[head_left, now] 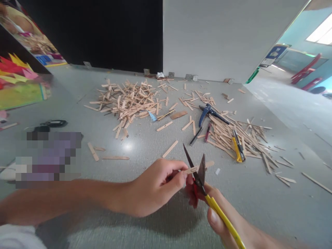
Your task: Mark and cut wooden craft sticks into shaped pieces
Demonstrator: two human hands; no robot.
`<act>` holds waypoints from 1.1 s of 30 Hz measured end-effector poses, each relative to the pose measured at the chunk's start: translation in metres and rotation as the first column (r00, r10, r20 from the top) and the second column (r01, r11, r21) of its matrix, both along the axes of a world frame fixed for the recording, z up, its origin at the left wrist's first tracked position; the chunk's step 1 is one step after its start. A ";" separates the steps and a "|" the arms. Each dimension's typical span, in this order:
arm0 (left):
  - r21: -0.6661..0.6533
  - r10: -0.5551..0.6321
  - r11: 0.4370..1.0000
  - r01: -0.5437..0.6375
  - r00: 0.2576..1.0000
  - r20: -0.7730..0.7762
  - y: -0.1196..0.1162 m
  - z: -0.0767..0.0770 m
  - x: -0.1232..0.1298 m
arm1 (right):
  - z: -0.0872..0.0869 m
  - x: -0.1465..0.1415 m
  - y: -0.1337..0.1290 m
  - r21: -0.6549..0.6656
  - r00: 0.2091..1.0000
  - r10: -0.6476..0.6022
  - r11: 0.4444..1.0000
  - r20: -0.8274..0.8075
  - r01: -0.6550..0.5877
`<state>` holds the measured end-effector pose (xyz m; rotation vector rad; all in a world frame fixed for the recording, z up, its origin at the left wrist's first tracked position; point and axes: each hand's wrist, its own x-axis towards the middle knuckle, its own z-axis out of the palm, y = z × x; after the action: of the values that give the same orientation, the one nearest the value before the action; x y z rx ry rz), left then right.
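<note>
My left hand pinches one end of a flat wooden craft stick near the front middle of the table. A small rectangle is marked on the stick close to my fingertips. My right hand is wrapped round the handles of a pair of snips with yellow and red grips and dark blades. The blades stand apart, and the stick lies between them. Its far end sticks out to the right beyond the blades. My right fingers are partly hidden behind the tool.
A large heap of craft sticks lies at the back left. On a second pile at the right rest a blue glue gun-like tool and a yellow utility knife. A black and white board stands along the back. Keys lie left.
</note>
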<state>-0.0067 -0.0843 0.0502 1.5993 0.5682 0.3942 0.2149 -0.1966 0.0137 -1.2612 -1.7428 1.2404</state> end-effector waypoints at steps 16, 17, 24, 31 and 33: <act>-0.047 -0.065 0.996 0.071 0.992 0.107 -0.002 -0.001 0.000 | -0.019 -0.004 -0.018 0.021 0.995 -0.101 0.995 0.020 0.100; -0.049 -0.066 0.996 0.072 0.992 0.108 -0.002 -0.002 0.000 | -0.022 -0.003 -0.017 0.041 0.996 -0.087 0.995 0.020 0.086; -0.051 -0.062 0.996 0.067 0.993 0.104 -0.002 -0.002 0.000 | -0.040 0.006 -0.014 0.105 0.998 -0.050 0.993 0.024 0.047; 0.001 -0.049 0.999 0.049 0.998 0.039 -0.001 0.000 -0.001 | -0.029 0.001 -0.017 0.036 0.995 -0.096 0.995 0.021 0.095; 0.030 -0.039 0.999 0.038 0.999 0.021 -0.001 0.000 -0.001 | -0.022 -0.003 -0.019 -0.011 0.989 -0.150 0.989 0.019 0.150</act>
<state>-0.0073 -0.0855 0.0504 1.6297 0.5170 0.3919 0.2119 -0.2157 -0.0083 -1.3873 -1.6225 1.1577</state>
